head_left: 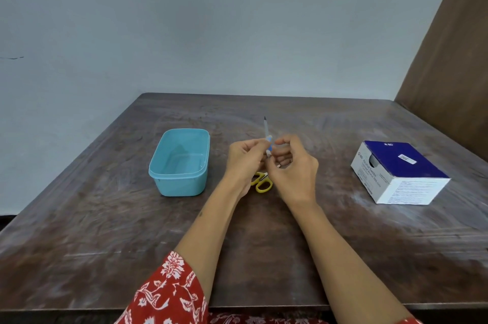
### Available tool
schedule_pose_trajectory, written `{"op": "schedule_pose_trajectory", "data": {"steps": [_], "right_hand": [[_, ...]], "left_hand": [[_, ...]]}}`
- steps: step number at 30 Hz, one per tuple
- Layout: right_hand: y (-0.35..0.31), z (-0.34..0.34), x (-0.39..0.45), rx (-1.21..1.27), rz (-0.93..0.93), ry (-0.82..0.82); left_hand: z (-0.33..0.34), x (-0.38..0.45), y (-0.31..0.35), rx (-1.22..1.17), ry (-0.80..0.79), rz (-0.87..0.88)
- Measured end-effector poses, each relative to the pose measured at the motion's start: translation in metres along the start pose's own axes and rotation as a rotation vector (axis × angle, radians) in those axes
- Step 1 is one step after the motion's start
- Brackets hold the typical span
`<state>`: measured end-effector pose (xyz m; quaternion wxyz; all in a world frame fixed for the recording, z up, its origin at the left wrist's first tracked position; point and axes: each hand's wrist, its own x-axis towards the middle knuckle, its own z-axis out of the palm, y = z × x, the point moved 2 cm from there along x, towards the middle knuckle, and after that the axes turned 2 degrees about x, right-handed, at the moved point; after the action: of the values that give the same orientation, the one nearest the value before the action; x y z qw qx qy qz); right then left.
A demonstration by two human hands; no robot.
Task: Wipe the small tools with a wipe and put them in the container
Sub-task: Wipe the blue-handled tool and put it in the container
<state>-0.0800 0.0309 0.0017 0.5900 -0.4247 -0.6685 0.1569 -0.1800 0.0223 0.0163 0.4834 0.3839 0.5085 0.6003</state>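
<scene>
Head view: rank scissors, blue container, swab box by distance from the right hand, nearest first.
From the right hand:
1. Yellow-handled scissors, just to its left on the table, partly hidden by the hands.
2. Swab box, off to the right.
3. Blue container, to the left, beyond the left hand.

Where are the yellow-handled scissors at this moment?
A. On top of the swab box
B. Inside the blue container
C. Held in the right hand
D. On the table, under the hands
D: the scissors lie on the table beneath the two hands; the container looks empty.
</scene>
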Motion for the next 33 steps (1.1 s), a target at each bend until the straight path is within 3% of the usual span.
{"op": "schedule_pose_trajectory", "data": {"steps": [7,11,20,26,30,33], "right_hand": [[0.0023,-0.0033,0.0021,0.045,0.052,0.047],[-0.0013,0.0003,-0.0002,0.029,0.025,-0.028],[-0.0016,-0.0041,0.0001,0.142,0.169,0.018],[-0.002,-0.0026,0.0015,0.393,0.404,-0.086],[-0.0026,-0.0012,0.0048,0.795,0.625,-0.112],[-0.0041,-0.0016,0.0057,0.96,0.697,-0.174]], "left_hand": [[0.0033,-0.0019,-0.0031,-0.01,-0.039,-0.021],[0.0007,-0.0002,-0.0015,-0.011,0.027,-0.005],[-0.0025,-0.0001,-0.0024,-0.052,0.03,-0.037],[-0.0046,0.0003,0.0031,-0.08,0.033,-0.047],[-0.0042,-0.0004,0.0046,-0.148,-0.011,-0.037],[-0.0051,0.0,0.0057,-0.166,-0.007,-0.028]]}}
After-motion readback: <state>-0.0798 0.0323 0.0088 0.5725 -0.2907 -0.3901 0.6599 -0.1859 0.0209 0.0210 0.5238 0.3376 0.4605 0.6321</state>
